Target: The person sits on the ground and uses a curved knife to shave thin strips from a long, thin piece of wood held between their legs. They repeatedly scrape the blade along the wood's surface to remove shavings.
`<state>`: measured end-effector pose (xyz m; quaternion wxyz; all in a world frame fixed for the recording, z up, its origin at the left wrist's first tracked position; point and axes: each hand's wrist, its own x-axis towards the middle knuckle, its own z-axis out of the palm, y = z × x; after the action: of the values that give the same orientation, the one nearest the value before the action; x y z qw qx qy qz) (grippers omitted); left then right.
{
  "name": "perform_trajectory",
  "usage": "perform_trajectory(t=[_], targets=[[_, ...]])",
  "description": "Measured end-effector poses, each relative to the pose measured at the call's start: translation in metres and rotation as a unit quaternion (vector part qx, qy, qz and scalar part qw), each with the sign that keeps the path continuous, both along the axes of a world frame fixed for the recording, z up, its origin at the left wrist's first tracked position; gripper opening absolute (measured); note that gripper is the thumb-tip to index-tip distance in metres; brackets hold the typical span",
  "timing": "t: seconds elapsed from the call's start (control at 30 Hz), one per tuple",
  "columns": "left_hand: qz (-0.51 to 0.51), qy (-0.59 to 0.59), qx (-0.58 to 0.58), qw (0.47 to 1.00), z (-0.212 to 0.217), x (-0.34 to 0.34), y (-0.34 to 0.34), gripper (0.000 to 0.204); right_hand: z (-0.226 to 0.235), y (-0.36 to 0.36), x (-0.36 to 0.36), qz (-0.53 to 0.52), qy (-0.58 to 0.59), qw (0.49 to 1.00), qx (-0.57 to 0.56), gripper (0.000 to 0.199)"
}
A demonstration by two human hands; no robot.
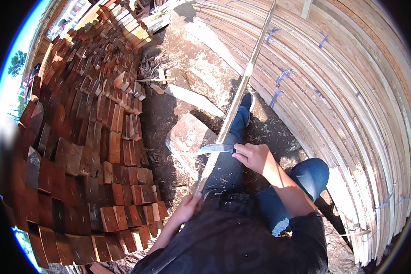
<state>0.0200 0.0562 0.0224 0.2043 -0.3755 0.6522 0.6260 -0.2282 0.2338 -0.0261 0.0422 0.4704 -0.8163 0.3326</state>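
Observation:
A long, narrow wooden strip (243, 86) slants away from my lap toward the far right, passing over my leg. My left hand (187, 208) is closed round its near end, thumb on top. In my right hand (255, 158) is a knife (213, 149) with a broad, curved blade, held by its handle, which my fingers mostly hide. The blade lies across the strip with its tip pointing left. Whether the edge bites into the wood I cannot tell.
Stacked reddish-brown wood blocks (77, 155) rise on the left. Long pale strips (333, 86), tied with blue bands, are piled on the right. Between them, a flat block (189, 132), a pointed board (194, 99) and scraps lie on the dirt ground (187, 55).

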Motion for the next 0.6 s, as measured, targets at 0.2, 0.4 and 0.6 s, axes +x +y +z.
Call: perform_trajectory(t=[0.2,0.4,0.6], targets=[[0.007,0.023,0.032,0.999,0.009,-0.007,0.001,0.042,-0.014,-0.002,-0.028,-0.103,0.036,0.994,0.014,0.035],[0.002,0.032,0.037,0.999,-0.008,0.027,0.003,0.041,-0.003,0.053,-0.108,-0.387,-0.131,0.91,0.074,0.046],[0.019,-0.035,0.065,0.997,0.016,0.007,0.003,0.043,0.007,-0.004,-0.014,-0.044,-0.096,0.991,0.076,0.039]])
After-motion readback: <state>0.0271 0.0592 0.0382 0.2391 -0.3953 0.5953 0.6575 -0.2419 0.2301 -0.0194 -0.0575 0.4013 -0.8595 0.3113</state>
